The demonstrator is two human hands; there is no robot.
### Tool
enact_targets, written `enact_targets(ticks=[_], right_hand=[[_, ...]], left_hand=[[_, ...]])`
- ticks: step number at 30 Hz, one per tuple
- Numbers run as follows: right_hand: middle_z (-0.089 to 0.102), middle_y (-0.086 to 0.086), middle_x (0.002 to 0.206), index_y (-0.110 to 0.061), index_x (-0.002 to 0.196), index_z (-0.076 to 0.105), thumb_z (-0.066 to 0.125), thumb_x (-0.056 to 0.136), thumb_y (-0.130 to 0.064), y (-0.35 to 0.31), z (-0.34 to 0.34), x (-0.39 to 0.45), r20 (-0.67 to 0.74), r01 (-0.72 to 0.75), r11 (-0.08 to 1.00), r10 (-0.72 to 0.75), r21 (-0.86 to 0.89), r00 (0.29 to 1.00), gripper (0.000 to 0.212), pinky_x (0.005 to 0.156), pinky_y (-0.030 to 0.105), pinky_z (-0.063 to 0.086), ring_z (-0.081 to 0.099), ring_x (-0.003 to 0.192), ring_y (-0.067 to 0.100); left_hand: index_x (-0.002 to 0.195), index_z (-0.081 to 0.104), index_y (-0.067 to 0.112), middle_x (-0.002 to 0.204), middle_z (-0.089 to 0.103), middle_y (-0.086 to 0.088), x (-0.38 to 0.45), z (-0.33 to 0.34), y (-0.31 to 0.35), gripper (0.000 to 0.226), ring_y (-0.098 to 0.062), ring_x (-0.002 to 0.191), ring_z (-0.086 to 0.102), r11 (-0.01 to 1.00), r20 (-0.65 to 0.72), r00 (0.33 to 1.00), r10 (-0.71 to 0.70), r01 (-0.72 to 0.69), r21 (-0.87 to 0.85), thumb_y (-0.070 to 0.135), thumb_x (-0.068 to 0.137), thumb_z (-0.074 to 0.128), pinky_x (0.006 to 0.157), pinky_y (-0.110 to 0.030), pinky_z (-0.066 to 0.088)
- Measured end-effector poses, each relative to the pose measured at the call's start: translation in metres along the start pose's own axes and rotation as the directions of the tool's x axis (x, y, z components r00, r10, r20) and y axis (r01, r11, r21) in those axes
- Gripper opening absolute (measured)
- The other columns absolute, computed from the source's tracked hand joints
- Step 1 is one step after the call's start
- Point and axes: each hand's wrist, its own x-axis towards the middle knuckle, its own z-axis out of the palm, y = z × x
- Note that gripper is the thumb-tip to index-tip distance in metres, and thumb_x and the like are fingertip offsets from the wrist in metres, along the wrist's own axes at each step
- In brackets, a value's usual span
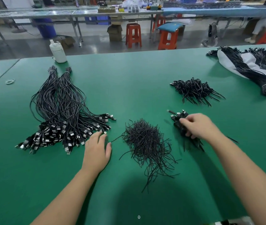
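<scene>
Coiled cable bunch: on green table, right of centre, under right hand.
Right hand: fingers curled round the bunch, gripping it.
Left hand: fingers spread, nearly straight, tips at plugs of USB cable pile; nothing gripped.
Tie pile: between the hands.
Coil heap: behind right hand, apart.
White bottle: far left.

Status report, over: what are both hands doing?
Left hand open, touching the cable pile. Right hand grips small cable bundle. Heap of ties between them.
</scene>
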Motion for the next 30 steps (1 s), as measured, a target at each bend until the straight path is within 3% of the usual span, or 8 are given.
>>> enact_targets(ticks=[4, 7, 13, 16, 20, 23, 26, 30], right_hand=[[0.068, -0.003, 0.050, -0.016, 0.086, 0.065, 0.053, 0.100, -0.042, 0.017, -0.021, 0.046, -0.123, -0.090, 0.991, 0.077, -0.103, 0.989, 0.032, 0.053, 0.023, 0.047, 0.067, 0.046, 0.011], [0.068, 0.009, 0.062, -0.005, 0.075, 0.062, 0.055, 0.100, -0.038, 0.031, -0.016, 0.068, -0.163, -0.135, 0.942, 0.088, -0.307, 0.983, 0.042, 0.063, 0.031, 0.054, 0.067, 0.060, 0.028], [0.058, 0.004, 0.069, -0.011, 0.070, 0.053, 0.058, 0.092, -0.059, 0.044, -0.002, 0.070, -0.228, -0.185, 0.766, 0.051, -0.616, 0.972, 0.053, 0.051, 0.024, 0.037, 0.053, 0.057, 0.022], [0.057, 0.005, 0.087, -0.013, 0.089, 0.057, 0.058, 0.093, -0.056, 0.039, 0.000, 0.058, -0.348, -0.103, 0.862, -0.089, -0.496, 0.933, 0.043, 0.055, 0.029, 0.039, 0.055, 0.066, 0.026], [0.056, -0.005, 0.069, -0.019, 0.075, 0.057, 0.054, 0.098, -0.040, 0.018, 0.037, 0.022, -0.269, 0.156, 0.935, -0.247, -0.318, 0.931, 0.032, 0.045, 0.022, 0.032, 0.053, 0.055, 0.011], [0.061, -0.004, 0.071, -0.020, 0.076, 0.059, 0.053, 0.100, -0.036, 0.010, 0.079, -0.001, -0.131, 0.196, 0.973, -0.211, -0.121, 0.969, 0.029, 0.051, 0.021, 0.039, 0.055, 0.059, 0.009], [0.061, -0.005, 0.080, -0.020, 0.081, 0.059, 0.051, 0.101, -0.035, 0.016, 0.103, -0.012, -0.151, 0.165, 0.984, -0.153, 0.071, 0.977, 0.026, 0.060, 0.024, 0.041, 0.058, 0.074, 0.010], [0.064, -0.004, 0.083, -0.020, 0.085, 0.062, 0.049, 0.103, -0.032, 0.034, 0.112, -0.016, -0.147, 0.130, 0.958, -0.094, 0.255, 0.985, 0.026, 0.067, 0.030, 0.045, 0.060, 0.080, 0.013]], left_hand=[[0.122, 0.061, 0.006, 0.130, 0.057, -0.013, 0.001, 0.007, -0.003, 0.037, -0.029, 0.124, 0.051, 0.999, 0.025, 0.999, -0.046, 0.046, -0.012, 0.025, 0.091, 0.064, 0.103, -0.046, 0.042], [0.118, 0.064, 0.005, 0.126, 0.059, -0.011, 0.001, 0.007, -0.004, 0.034, -0.027, 0.120, 0.053, 0.998, 0.009, 0.998, -0.057, 0.057, -0.023, 0.024, 0.090, 0.065, 0.101, -0.043, 0.043], [0.113, 0.069, 0.012, 0.120, 0.066, -0.001, -0.001, 0.008, -0.003, 0.038, -0.022, 0.121, 0.054, 1.000, 0.010, 1.000, 0.005, -0.005, 0.010, 0.032, 0.093, 0.044, 0.099, -0.040, 0.042], [0.115, 0.071, 0.015, 0.120, 0.068, 0.001, -0.002, 0.006, -0.003, 0.039, -0.021, 0.122, 0.053, 0.999, 0.023, 0.999, 0.025, -0.026, 0.020, 0.033, 0.092, 0.045, 0.099, -0.039, 0.042], [0.113, 0.072, 0.017, 0.121, 0.067, 0.002, -0.002, 0.006, -0.003, 0.033, -0.021, 0.117, 0.054, 0.998, 0.004, 0.998, 0.064, -0.064, -0.011, 0.028, 0.089, 0.052, 0.092, -0.038, 0.044], [0.110, 0.075, 0.017, 0.117, 0.071, 0.003, -0.003, 0.006, -0.002, 0.029, -0.019, 0.115, 0.058, 0.994, 0.000, 0.995, 0.101, -0.101, -0.038, 0.025, 0.089, 0.056, 0.092, -0.040, 0.047], [0.108, 0.075, 0.017, 0.112, 0.072, 0.006, -0.006, 0.004, -0.002, 0.024, -0.015, 0.114, 0.059, 0.986, -0.005, 0.989, 0.146, -0.146, -0.085, 0.020, 0.089, 0.062, 0.096, -0.041, 0.048], [0.115, 0.071, 0.019, 0.106, 0.072, 0.008, -0.008, -0.001, -0.001, 0.033, -0.010, 0.106, 0.061, 0.970, -0.011, 0.974, 0.225, -0.225, -0.091, 0.019, 0.088, 0.051, 0.093, -0.028, 0.042]])
